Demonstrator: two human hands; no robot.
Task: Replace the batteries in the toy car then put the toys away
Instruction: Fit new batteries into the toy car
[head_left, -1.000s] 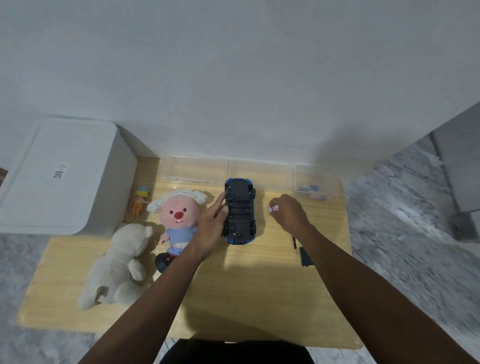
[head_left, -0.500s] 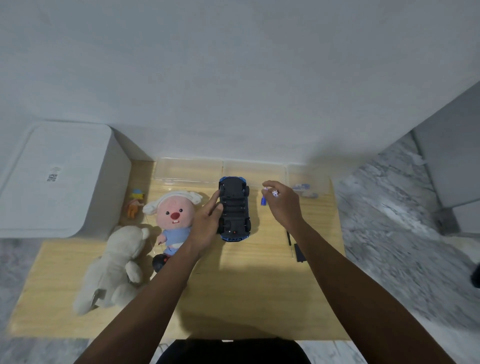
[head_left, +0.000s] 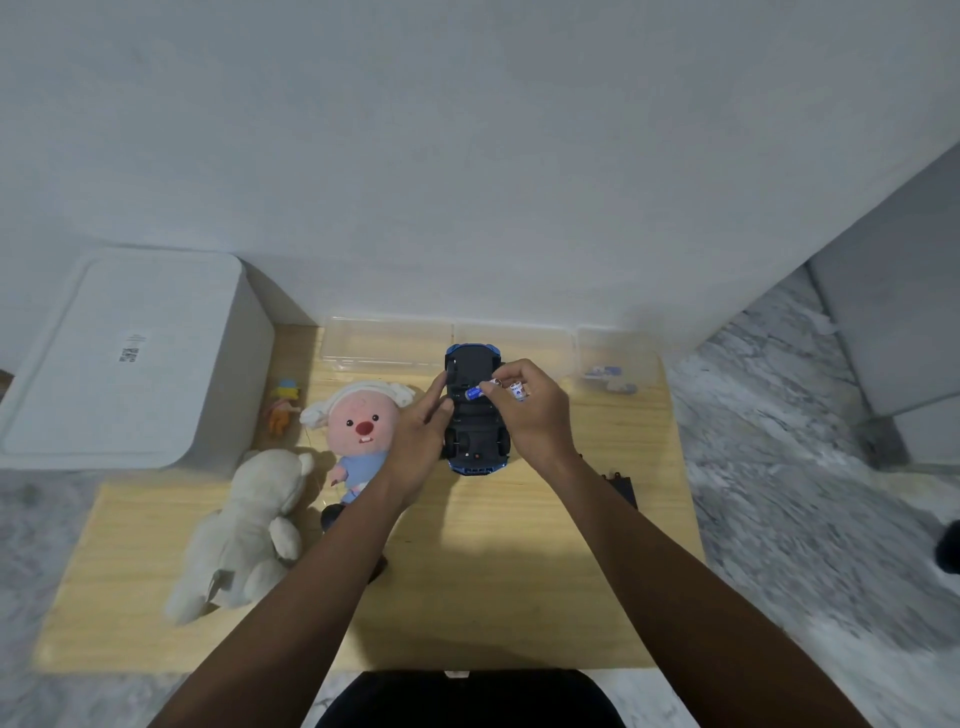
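Landmark: the upturned blue toy car with black underside, on the light wooden table. Far left of it stands a white lidded bin; nearer lie a cream plush bear and a pink-faced plush doll. The left hand grips the car's left flank. The right hand pinches a blue-and-white cylindrical battery over the underside. Right of the car: a clear plastic box.

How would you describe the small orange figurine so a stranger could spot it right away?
Start at the big white storage box on the wooden table's left. Beside the box's right wall stands the small orange figurine, left of the pink plush. Unlike the two soft plush toys, it is tiny, with a yellow and blue top.
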